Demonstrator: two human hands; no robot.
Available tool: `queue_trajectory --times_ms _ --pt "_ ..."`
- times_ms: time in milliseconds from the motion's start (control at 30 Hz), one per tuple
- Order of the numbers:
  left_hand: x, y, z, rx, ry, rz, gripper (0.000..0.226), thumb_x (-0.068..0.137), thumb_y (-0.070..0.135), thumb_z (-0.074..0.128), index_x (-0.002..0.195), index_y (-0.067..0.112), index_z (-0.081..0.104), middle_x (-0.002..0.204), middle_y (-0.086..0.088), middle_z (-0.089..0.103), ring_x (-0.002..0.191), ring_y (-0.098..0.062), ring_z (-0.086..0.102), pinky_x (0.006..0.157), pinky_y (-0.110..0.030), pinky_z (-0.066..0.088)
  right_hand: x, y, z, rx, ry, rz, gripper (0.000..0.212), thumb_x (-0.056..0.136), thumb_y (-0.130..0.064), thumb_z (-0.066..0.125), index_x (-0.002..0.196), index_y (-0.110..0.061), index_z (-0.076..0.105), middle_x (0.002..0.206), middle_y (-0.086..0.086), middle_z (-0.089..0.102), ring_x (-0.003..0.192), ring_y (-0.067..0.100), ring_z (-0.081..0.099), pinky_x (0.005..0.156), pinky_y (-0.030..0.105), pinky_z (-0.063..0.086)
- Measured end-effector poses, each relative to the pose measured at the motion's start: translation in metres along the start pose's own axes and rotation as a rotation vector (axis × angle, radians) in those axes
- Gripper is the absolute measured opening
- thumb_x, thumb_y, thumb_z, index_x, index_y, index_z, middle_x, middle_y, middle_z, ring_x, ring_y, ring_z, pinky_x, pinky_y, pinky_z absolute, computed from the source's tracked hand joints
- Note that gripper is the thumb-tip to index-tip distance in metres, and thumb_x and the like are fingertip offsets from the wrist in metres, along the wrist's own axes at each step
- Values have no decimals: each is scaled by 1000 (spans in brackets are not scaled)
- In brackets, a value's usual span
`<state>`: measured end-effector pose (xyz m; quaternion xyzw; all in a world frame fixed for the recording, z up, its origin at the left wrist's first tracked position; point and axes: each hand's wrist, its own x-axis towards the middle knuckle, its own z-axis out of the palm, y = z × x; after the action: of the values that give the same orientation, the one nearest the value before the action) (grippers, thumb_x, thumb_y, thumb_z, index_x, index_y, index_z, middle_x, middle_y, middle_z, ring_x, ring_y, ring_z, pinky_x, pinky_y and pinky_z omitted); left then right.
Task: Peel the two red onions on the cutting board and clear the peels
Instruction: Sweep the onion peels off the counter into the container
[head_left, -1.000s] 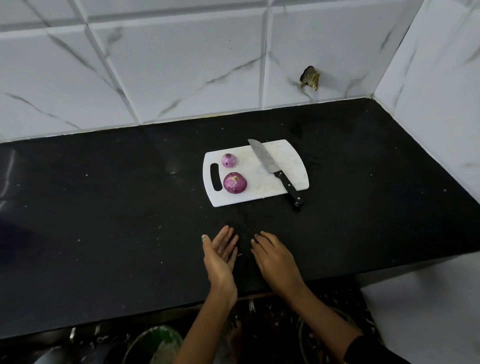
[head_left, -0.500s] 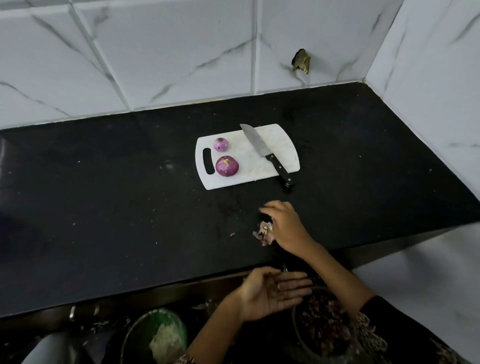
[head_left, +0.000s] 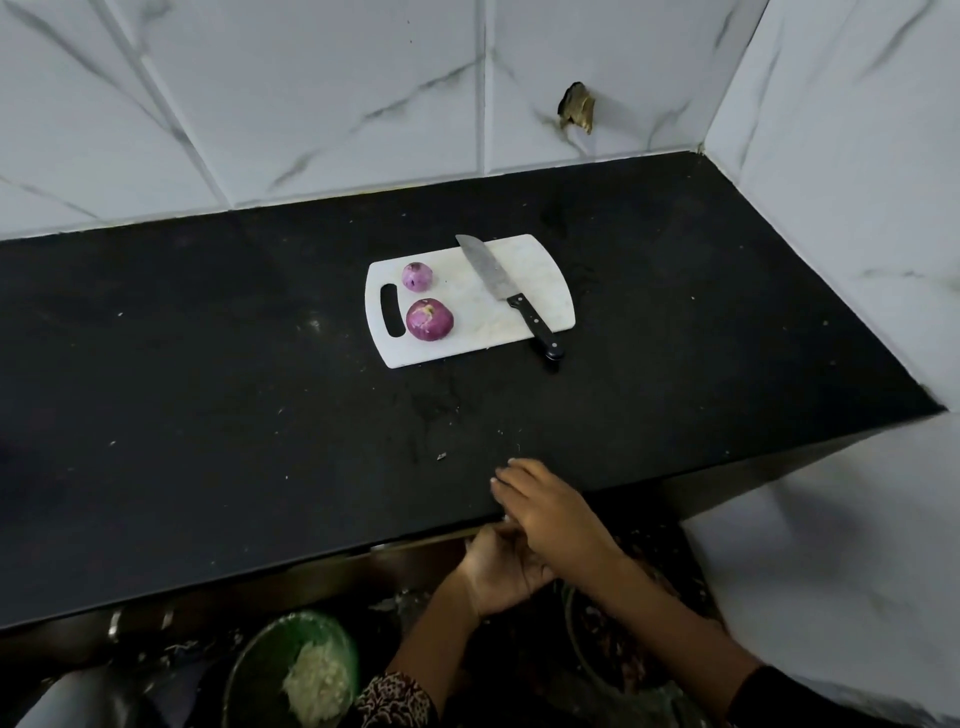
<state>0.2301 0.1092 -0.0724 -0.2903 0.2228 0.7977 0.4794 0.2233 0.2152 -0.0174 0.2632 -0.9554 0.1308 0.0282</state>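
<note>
White cutting board (head_left: 470, 332) on the black desk (head_left: 208, 389), long axis 9-to-3 o'clock, handle slot at 9. Two peeled red onions: small onion (head_left: 416, 276) at 11 o'clock of large onion (head_left: 429, 319), whose root end faces up. Knife (head_left: 506, 293): tip toward 11, handle toward 5. Left hand (head_left: 498, 571), cupped palm-up at the desk edge; right hand (head_left: 545, 506), fingers extended, sweeping above it. No legible writing.

On the counter (head_left: 208, 395), well behind both hands, the board (head_left: 540, 270) bearing two onions, small (head_left: 416, 276) behind large (head_left: 430, 319), at its left and the knife (head_left: 506, 293) at right, handle overhanging the near edge.
</note>
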Motion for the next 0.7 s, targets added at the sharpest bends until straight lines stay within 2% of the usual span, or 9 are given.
queue_trajectory --times_ms 100,167,233,300,367,467,533,633,700 --pt "1 0 -4 -23 -60 -32 57 96 31 33 143 -1 38 151 -19 35 139 -28 36 109 -33 35 -24 -11 4 -35 41 -19 37 75 -17 43 93 -7 74 98 4 72 94 19 67 86 26 54" --pt "4 1 -8 35 -81 -8 55 99 29 27 141 -4 40 149 -20 38 139 -28 37 114 -30 29 -38 -14 4 17 107 -7 32 78 -13 44 87 -9 75 92 4 72 87 18 66 80 27 54" --pt "7 2 -8 40 -28 9 49 100 21 26 131 -7 52 141 -22 48 124 -28 54 99 -30 48 -41 -13 3 153 202 50 25 80 -10 49 85 -8 73 87 5 68 82 18 61 72 27 52" --pt "8 2 -8 -30 -9 -4 48 99 16 28 99 -10 69 109 -24 68 88 -28 70 66 -34 60 -33 -7 1 250 308 172 24 79 -11 50 90 -4 71 90 8 67 89 17 55 78 26 49" --pt "5 2 -3 -62 3 -9 41 92 11 36 87 -11 70 92 -23 70 76 -33 71 61 -41 60 -13 3 -5 239 347 329 36 77 -4 42 102 -1 68 102 12 65 102 17 52 89 25 47" --pt "4 2 -1 -93 28 -9 38 88 10 40 98 -14 68 105 -28 67 87 -40 70 78 -52 54 12 20 -7 114 187 405 54 71 12 45 123 2 56 127 17 56 122 31 48 100 40 43" --pt "5 1 -1 -103 13 -25 37 87 10 41 100 -14 67 107 -28 66 88 -40 70 80 -52 53 14 22 -3 45 87 344 56 65 8 49 119 2 59 124 16 59 118 34 54 94 44 49" --pt "5 0 -2 -81 58 24 34 85 11 42 98 -9 67 98 -23 69 82 -33 71 67 -40 60 -11 7 10 14 75 227 43 74 -9 45 111 1 66 114 13 66 109 29 62 88 38 54" --pt "6 -1 -4 -46 59 34 40 89 17 41 115 -5 63 117 -19 65 105 -28 65 79 -33 59 -36 -5 19 27 133 165 38 83 -9 42 110 0 67 115 13 66 110 27 61 95 35 49"
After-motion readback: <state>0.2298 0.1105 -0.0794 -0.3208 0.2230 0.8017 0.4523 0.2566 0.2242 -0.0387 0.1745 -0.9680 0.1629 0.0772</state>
